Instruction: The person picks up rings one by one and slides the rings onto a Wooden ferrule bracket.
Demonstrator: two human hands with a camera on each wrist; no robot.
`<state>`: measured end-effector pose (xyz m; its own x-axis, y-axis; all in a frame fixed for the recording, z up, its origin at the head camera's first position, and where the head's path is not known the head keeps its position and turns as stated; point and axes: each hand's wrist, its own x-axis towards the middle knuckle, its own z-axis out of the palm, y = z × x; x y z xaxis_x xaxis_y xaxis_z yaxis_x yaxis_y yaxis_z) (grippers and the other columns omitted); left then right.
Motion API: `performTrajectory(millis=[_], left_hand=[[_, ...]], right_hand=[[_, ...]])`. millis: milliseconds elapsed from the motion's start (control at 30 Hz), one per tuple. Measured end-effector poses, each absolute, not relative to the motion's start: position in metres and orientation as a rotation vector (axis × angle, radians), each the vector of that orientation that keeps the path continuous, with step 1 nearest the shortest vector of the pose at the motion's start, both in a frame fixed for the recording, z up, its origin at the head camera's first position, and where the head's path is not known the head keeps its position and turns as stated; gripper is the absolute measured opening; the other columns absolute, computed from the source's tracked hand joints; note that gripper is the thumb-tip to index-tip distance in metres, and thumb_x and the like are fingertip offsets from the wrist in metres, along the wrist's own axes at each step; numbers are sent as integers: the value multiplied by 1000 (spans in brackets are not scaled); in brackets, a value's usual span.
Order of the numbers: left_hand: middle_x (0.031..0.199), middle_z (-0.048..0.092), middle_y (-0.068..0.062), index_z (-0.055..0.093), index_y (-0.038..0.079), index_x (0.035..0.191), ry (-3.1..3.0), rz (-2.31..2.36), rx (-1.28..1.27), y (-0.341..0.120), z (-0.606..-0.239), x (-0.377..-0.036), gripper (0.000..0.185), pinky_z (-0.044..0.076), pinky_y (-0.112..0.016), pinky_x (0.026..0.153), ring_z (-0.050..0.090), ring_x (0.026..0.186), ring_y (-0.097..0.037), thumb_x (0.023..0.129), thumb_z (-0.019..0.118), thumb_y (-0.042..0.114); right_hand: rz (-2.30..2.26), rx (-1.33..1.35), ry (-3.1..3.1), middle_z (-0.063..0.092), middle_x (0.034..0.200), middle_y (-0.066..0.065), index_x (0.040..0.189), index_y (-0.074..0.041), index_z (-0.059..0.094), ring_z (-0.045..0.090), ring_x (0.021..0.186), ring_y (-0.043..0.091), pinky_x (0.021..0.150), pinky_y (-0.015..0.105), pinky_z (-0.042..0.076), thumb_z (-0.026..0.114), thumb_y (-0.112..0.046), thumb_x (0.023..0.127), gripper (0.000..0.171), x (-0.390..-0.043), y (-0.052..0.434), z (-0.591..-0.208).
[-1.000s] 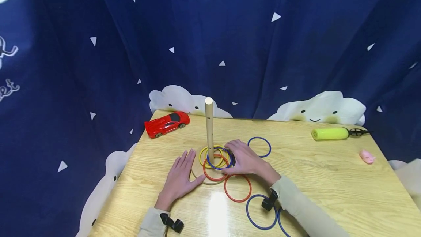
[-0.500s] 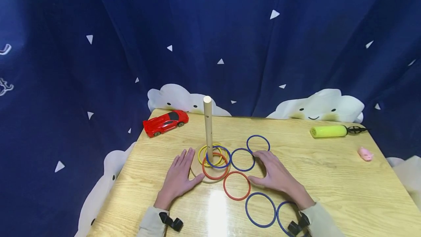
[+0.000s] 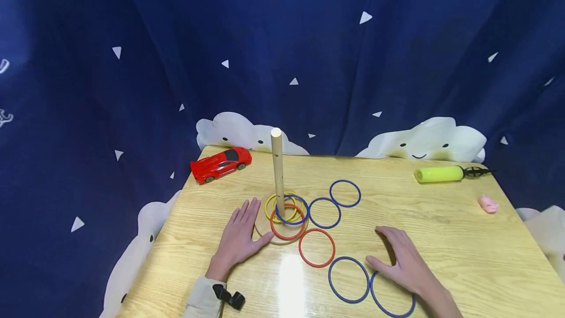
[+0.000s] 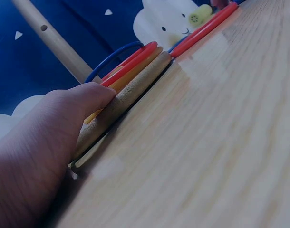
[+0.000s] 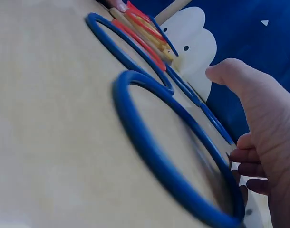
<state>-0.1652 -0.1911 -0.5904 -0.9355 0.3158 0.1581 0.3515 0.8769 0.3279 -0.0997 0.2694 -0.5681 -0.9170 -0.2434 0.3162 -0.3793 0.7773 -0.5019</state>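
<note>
A wooden peg [image 3: 277,171] stands on a round base [image 3: 264,230] with a yellow ring [image 3: 269,208], a blue ring [image 3: 302,216] and a red ring [image 3: 287,237] around it. My left hand [image 3: 240,237] lies flat on the table, its thumb [image 4: 83,102] against the base's edge [image 4: 130,90]. My right hand [image 3: 403,259] rests open at the near right, over the rim of a loose blue ring [image 3: 393,314], its fingers loosely bent above that ring [image 5: 149,142]. Another blue ring [image 3: 348,301] and a red ring [image 3: 316,264] lie between the hands.
Two more blue rings [image 3: 324,226] [image 3: 345,205] lie right of the peg. A red toy car [image 3: 222,164] sits at the far left corner, and a yellow pump [image 3: 439,174] and a small pink toy [image 3: 487,204] at the far right. A blue curtain hangs behind the table [image 3: 463,239].
My right hand drew back from the rings at the peg's base to the near right, uncovering a blue ring beside the base. The left hand has stayed put.
</note>
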Motion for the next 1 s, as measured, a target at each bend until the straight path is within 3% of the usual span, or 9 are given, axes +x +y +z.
performTrajectory(millis=[200,333,433,533,633,733,867,1000], left_hand=[[173,23,-4,21,13,168,-2924,-554,-531,-190,-591,-165,104,20,-52,128,17,161,-27,93,48,80],[174,23,-4,20,14,168,-2922,-551,-533,-189,-591,-165,104,21,-52,128,17,161,-27,93,47,81],[174,21,-3,19,15,169,-2937,-545,-520,-190,-591,-165,104,19,-50,129,15,161,-25,93,47,81],[174,21,-3,18,14,169,-2946,-547,-517,-191,-590,-164,104,18,-50,129,14,161,-25,93,47,80],[174,20,-3,18,14,169,-2951,-553,-518,-191,-590,-166,104,17,-50,129,13,162,-24,94,47,80],[174,19,-2,17,15,169,-2960,-536,-509,-191,-589,-167,104,17,-49,129,12,162,-24,94,46,81],[174,19,-3,17,15,169,-2960,-534,-512,-191,-588,-167,104,17,-49,129,13,162,-25,94,45,81],[174,22,-4,19,13,168,-2956,-556,-513,-190,-588,-163,105,19,-51,129,16,161,-27,93,47,80]], right_hand=[[837,452,-2785,60,138,10,144,-5,56,49,127,29,105,12,18,91,-48,76,88,-68,276,-565],[850,459,-2801,59,138,13,145,-3,54,48,125,31,102,6,12,96,-53,65,103,-50,278,-565],[846,493,-2786,57,139,16,146,0,52,46,124,33,101,8,14,100,-54,55,117,-41,281,-570],[819,521,-2757,55,138,19,145,2,52,45,121,32,100,23,25,102,-53,46,124,-35,286,-576],[825,542,-2715,53,137,19,141,2,56,43,119,32,94,41,32,103,-48,43,120,-32,292,-581],[847,560,-2661,53,135,20,135,2,61,41,118,30,89,47,33,104,-42,41,112,-32,296,-585],[829,553,-2584,56,129,20,126,2,65,40,120,17,91,38,29,104,-41,35,108,-33,298,-592],[838,551,-2480,58,124,23,121,7,65,35,125,0,98,21,25,104,-45,29,113,-33,301,-603]])
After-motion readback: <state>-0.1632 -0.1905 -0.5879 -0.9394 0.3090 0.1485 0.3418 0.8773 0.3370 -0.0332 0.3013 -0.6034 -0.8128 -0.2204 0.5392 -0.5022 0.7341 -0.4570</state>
